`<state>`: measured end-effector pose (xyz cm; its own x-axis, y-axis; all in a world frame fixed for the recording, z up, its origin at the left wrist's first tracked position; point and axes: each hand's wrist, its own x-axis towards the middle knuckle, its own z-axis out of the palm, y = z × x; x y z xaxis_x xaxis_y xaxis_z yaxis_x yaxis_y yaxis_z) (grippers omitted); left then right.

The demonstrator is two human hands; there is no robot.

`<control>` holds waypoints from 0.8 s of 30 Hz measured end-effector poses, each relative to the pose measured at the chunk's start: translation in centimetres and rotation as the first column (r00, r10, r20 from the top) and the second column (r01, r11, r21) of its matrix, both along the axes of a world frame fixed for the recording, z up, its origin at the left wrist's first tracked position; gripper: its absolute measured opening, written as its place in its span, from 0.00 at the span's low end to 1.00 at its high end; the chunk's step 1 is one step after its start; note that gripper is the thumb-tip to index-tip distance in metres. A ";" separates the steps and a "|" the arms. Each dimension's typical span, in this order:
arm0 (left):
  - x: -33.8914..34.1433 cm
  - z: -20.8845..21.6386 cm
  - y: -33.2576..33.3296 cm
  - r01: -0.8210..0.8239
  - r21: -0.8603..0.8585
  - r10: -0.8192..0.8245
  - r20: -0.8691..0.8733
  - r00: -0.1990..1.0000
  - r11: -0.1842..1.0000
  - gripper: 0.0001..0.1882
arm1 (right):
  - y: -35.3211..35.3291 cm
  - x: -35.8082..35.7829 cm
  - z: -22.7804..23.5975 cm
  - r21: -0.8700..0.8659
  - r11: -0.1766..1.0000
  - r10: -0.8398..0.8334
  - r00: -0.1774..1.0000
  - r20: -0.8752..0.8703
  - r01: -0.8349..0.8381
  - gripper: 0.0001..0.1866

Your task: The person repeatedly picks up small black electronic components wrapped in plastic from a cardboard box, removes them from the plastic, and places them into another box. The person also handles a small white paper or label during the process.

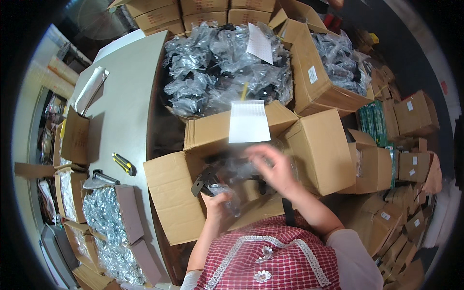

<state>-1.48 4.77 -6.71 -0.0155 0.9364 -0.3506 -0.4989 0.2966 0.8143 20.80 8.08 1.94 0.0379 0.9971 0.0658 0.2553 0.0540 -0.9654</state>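
Note:
My left hand (217,204) is closed around a black bracket-like part (205,181), whose flat end with holes sticks up past the fingers. Clear plastic bag film (233,199) hangs about that part. Blurred by motion, my right hand (274,169) is over the open cardboard box (173,195), its fingers pointing left. Whether it grips anything cannot be made out. Inside the box, below the hands, lie more clear plastic and dark parts, partly hidden. A white label sheet (249,128) rests over the box's far flap.
Beyond the box is a large heap of bagged black parts (227,67), with another filled carton (314,72) to its right. A yellow-black utility knife (124,164) lies on the grey table (128,96) at left, near boxes of bagged hardware (104,212). Cartons (415,113) crowd the right.

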 end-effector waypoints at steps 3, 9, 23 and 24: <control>-0.5 0.3 0.6 0.106 0.016 -0.107 0.221 0.969 0.994 0.29 | 5.7 3.3 1.0 -0.104 0.973 -0.199 0.977 0.080 0.206 0.13; -0.5 2.6 -0.7 0.242 -0.038 -0.205 0.415 0.886 0.970 0.42 | 1.8 -0.3 3.7 0.137 0.855 0.435 0.836 0.335 -0.500 0.09; -0.5 7.4 -1.2 0.473 0.146 -0.426 -0.265 0.865 0.869 0.40 | -4.0 -2.3 -0.9 0.200 0.895 0.329 0.893 0.306 -0.398 0.19; -0.7 7.1 -1.1 0.461 0.085 -0.447 -0.141 0.883 0.883 0.44 | -3.5 -2.0 -0.5 0.223 0.900 0.311 0.910 0.274 -0.374 0.18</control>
<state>-2.20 3.72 0.37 0.3876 0.8831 -0.2643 -0.2334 0.3714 0.8986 18.77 4.61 1.44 -0.3505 0.8892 0.2940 0.3837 0.4227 -0.8210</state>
